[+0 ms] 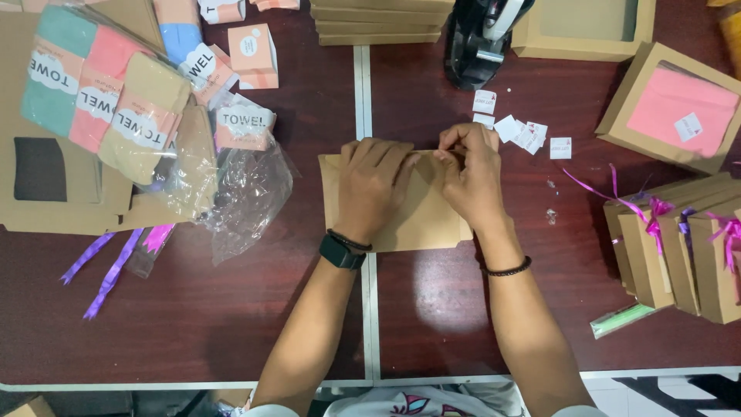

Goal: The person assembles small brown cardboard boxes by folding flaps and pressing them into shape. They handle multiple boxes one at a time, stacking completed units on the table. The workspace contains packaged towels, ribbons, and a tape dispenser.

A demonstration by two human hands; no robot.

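A flat brown cardboard box [417, 228] lies in the middle of the dark red table [193, 309]. My left hand [374, 185] presses flat on its top, a black watch on the wrist. My right hand [471, 174] rests on the box's upper right part, fingertips pinched together at its top edge; whether they hold anything small I cannot tell. Several small white stickers [525, 133] lie just beyond the right hand.
Rolled towels in a clear bag [116, 100] and flat cardboard lie at the left, with purple ribbons [108, 266] below. A black tape dispenser [482, 38] stands at the back. An open box with a pink towel [679, 108] and ribboned boxes [679, 247] sit at the right.
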